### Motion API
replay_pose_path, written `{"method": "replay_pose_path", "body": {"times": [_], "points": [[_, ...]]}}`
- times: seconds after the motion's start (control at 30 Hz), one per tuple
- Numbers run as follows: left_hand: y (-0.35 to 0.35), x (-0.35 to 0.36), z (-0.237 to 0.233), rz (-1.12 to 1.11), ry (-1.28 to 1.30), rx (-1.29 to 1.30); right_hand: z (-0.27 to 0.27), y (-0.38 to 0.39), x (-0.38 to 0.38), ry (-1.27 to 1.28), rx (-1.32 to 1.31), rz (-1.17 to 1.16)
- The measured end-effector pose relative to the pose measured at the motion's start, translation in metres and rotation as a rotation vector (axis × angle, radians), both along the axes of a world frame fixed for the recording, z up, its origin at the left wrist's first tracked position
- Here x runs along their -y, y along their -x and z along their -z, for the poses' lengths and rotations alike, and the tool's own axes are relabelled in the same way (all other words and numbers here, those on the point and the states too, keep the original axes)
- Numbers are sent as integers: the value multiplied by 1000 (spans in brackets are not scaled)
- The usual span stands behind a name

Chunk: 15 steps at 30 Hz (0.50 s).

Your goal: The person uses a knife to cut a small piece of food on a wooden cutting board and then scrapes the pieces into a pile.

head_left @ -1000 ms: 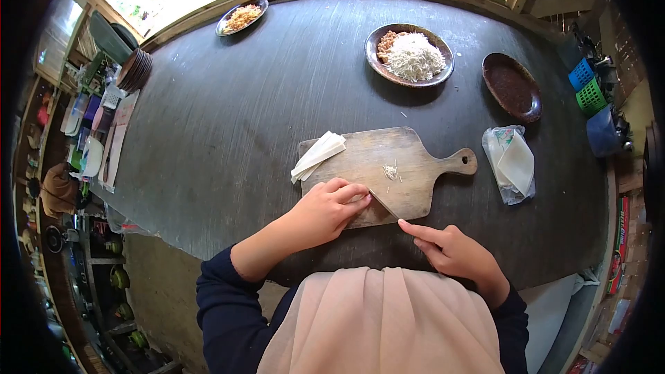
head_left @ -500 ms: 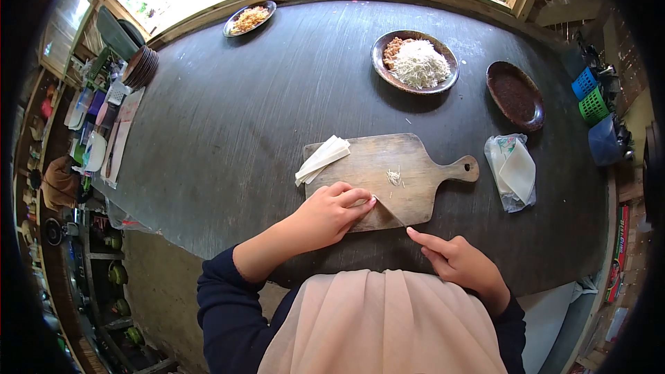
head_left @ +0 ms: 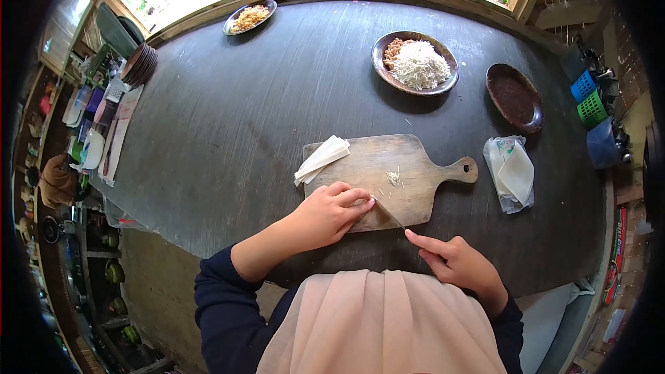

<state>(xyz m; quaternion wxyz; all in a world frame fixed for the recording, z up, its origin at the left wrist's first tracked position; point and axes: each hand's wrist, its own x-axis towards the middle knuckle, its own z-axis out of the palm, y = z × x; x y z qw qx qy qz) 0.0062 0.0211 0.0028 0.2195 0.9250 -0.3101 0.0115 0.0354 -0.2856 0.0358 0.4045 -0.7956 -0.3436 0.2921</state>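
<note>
The left hand curls palm-down over the cutting board, its hold hidden. The right hand grips a knife, index finger extended.

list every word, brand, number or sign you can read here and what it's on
"BEST CLING", as it seems to read: sideways on the red and green box at the right edge; slightly blurred, so not certain.
Coloured print on the plastic packet: too small to read.
Cutting board and knife: no writing visible.
Nothing else is legible.
</note>
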Motion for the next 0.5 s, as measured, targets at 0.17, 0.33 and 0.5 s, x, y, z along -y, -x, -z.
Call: {"method": "replay_pose_path", "body": {"times": [0.17, 0.33, 0.5], "points": [[0, 0, 1, 0, -11, -13, 1, -1, -2, -3, -35, 6], [0, 0, 2, -1, -34, 19, 9, -3, -2, 5, -129, 9], [2, 1, 1, -13, -20, -8, 10, -2, -7, 21, -142, 39]]}}
